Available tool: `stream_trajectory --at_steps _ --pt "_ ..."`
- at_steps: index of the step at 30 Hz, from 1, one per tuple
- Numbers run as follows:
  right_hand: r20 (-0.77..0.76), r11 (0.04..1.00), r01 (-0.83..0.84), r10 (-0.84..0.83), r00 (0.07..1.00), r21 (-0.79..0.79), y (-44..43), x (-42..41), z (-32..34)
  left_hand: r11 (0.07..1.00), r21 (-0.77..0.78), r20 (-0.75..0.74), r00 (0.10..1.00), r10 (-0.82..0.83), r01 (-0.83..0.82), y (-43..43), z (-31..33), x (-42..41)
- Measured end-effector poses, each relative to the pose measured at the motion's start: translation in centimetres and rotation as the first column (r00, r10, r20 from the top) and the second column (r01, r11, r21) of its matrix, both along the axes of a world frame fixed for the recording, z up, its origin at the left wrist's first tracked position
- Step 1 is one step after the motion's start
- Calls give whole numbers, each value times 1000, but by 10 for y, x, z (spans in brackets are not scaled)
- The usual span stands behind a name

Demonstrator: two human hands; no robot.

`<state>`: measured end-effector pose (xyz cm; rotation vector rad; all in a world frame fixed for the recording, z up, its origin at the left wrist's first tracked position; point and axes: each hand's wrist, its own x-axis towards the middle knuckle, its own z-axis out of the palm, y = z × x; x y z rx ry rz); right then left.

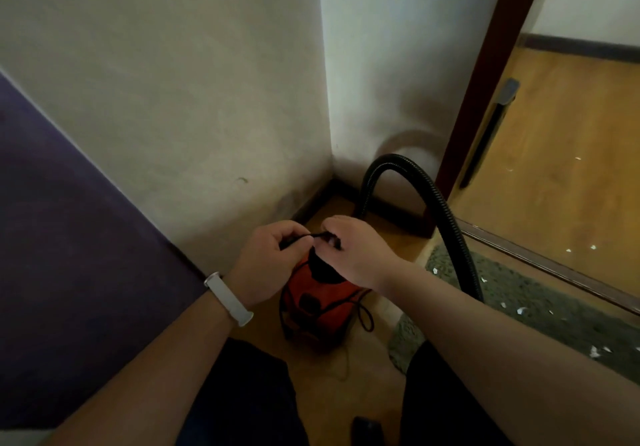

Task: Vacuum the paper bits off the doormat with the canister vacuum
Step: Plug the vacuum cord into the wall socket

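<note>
Counts: 1 vacuum [322, 303], 1 hose [446, 210], 1 cord [308, 236], 1 doormat [540, 303], 2 hands. Paper bits [521, 310]: about seven white scraps on the doormat, plus four on the wood floor [571, 127] past the door track [540, 258], all right of the vacuum.

Vacuum: small, with an orange body, black top and black panel on the front. It stands on the floor in the wall corner [329, 99].

Hose: black and ribbed. It rises behind the vacuum, arches over and drops to the vacuum's right onto the doormat. The end is hidden behind the right forearm.

Doormat: green and shaggy, just right of the vacuum, running along the door track.

Cord: black. Loose loops hang round the vacuum body, with one loop on the floor just right of it.

Left hand [273, 251]: above the vacuum's top, fingers curled, gripping the cord. There is a white wristband [228, 298] on that wrist.

Right hand [356, 248]: also above the vacuum's top, pinching the same cord between thumb and fingers. A short stretch of cord runs straight between the two hands. Can't tell if either hand touches the vacuum itself.
</note>
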<state>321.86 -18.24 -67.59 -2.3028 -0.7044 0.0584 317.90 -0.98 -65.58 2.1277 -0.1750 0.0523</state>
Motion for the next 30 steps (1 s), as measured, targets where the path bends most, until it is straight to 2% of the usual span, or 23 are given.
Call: stream_trajectory --at_steps 4,8,11,15,20,23,30 --pt "61 993 105 -102 993 -50 -14 -1 -7 991 -130 -187 980 -67 43 -3 -14 -9" --pt "-8 990 126 -127 992 -62 -31 -10 -26 971 -204 -286 941 -182 126 -9 -37 -6" --pt "-40 987 146 -148 988 -61 -47 -15 -33 960 -274 -373 913 -163 59 -20 -54 9" --pt "-65 984 171 -174 983 -39 -64 -19 -34 996 27 -399 915 -62 79 -35 -90 49" --pt "-137 974 214 -202 970 75 -86 -21 -37 924 235 -392 899 -194 302 -62 -123 90" --pt "-154 966 240 -224 962 96 -99 -18 -40 891 231 -436 860 -266 392 -81 -136 102" --pt "-172 954 299 -290 941 30 -128 -9 -50 920 165 -436 863 -254 354 -80 -135 95"
